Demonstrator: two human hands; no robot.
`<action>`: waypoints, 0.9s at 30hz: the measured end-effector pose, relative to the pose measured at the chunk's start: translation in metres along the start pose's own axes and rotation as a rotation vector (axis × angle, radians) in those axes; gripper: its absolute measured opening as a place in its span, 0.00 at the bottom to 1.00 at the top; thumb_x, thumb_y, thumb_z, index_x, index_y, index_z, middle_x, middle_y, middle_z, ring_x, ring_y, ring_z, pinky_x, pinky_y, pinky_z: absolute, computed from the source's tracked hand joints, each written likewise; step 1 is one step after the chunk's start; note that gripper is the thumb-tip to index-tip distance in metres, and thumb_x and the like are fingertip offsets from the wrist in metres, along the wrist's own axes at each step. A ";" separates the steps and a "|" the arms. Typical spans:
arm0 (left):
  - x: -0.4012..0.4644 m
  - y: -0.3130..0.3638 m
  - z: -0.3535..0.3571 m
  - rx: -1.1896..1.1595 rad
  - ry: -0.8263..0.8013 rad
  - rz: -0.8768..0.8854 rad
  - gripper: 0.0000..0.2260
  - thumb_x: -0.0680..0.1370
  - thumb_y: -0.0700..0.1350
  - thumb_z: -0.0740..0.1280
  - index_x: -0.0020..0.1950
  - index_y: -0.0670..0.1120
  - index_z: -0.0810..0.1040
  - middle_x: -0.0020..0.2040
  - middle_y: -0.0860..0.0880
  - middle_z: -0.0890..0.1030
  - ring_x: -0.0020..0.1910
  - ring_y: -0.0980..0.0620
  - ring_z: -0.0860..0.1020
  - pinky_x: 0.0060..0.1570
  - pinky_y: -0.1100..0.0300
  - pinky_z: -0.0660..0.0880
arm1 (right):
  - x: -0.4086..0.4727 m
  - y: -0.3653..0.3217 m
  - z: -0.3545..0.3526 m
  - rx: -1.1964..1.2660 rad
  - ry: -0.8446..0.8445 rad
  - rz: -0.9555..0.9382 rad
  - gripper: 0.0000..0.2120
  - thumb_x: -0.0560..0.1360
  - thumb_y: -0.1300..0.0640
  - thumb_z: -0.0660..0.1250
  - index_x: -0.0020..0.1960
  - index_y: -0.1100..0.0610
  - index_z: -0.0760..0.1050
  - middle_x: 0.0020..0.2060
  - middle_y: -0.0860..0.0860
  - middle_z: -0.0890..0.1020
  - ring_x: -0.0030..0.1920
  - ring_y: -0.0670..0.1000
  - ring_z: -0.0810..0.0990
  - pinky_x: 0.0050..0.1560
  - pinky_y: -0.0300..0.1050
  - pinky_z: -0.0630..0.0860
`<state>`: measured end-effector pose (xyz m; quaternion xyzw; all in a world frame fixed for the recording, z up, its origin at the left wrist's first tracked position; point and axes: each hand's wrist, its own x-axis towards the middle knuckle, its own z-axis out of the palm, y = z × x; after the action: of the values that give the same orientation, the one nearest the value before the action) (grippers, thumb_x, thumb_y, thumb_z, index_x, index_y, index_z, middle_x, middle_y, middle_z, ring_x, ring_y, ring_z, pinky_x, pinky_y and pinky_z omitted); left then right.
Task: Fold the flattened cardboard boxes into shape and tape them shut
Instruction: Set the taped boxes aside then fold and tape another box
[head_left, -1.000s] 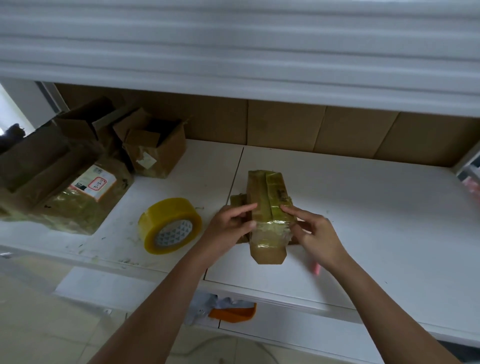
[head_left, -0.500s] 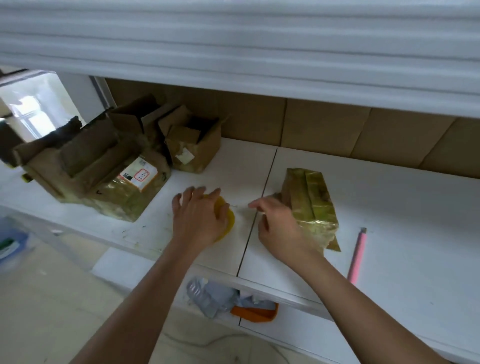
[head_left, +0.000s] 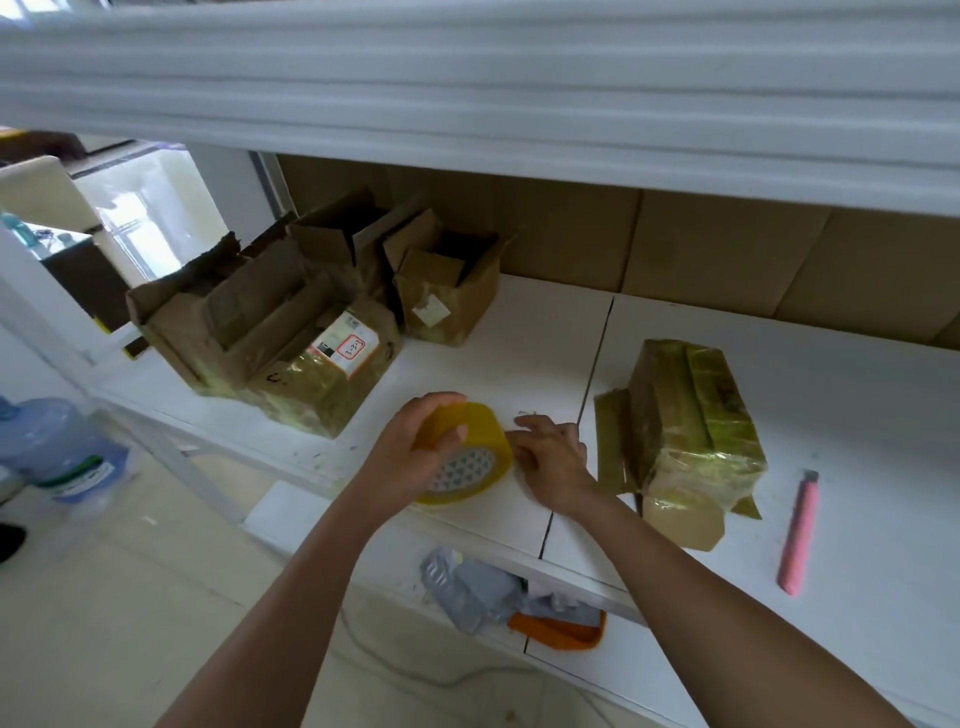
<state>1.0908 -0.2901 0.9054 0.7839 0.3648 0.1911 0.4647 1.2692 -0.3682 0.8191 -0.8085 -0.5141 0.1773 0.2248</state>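
Observation:
My left hand (head_left: 415, 457) grips a yellow tape roll (head_left: 475, 457) and holds it tilted just above the white shelf (head_left: 857, 415). Its fingers curl over the top of the roll and the thumb presses its side. My right hand (head_left: 550, 457) sits right beside the roll, its fingertips at the roll's right edge; whether it pinches the tape end I cannot tell. A small cardboard box (head_left: 691, 415) wrapped in yellowish tape lies on the shelf to the right of my right hand, with loose flaps at its near end.
Several worn cardboard boxes (head_left: 291, 332) stand at the shelf's back left, one open-topped box (head_left: 452, 291) beside them. A pink utility knife (head_left: 797, 535) lies at the right. Grey bags and an orange object (head_left: 561, 629) lie below the shelf. A water jug (head_left: 57, 447) stands on the floor.
Both hands left the taped box and moved left to the tape roll. My left hand went from resting flat on the roll to gripping and tilting it up. The view shifted left.

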 end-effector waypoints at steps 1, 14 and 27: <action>-0.001 -0.002 -0.002 -0.022 -0.005 0.006 0.14 0.81 0.46 0.65 0.66 0.57 0.73 0.64 0.55 0.73 0.62 0.53 0.72 0.57 0.55 0.76 | 0.001 0.000 0.002 0.001 0.008 -0.004 0.15 0.82 0.55 0.57 0.61 0.41 0.77 0.72 0.42 0.66 0.68 0.53 0.58 0.58 0.42 0.53; 0.001 -0.020 -0.022 -0.160 -0.086 0.042 0.12 0.81 0.45 0.65 0.61 0.59 0.75 0.61 0.55 0.74 0.60 0.52 0.74 0.57 0.50 0.79 | 0.006 -0.007 -0.019 0.029 -0.048 -0.072 0.10 0.78 0.61 0.62 0.46 0.45 0.74 0.45 0.45 0.74 0.48 0.47 0.71 0.53 0.43 0.70; 0.015 -0.013 -0.025 -0.455 0.056 0.025 0.06 0.76 0.54 0.67 0.46 0.55 0.81 0.48 0.47 0.77 0.51 0.46 0.77 0.51 0.50 0.74 | -0.031 -0.049 -0.105 0.255 0.231 -0.141 0.12 0.76 0.67 0.66 0.57 0.57 0.75 0.39 0.57 0.80 0.38 0.52 0.81 0.42 0.41 0.77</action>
<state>1.0798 -0.2602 0.9060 0.6578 0.3150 0.2959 0.6168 1.2741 -0.3969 0.9358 -0.7504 -0.5136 0.1308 0.3949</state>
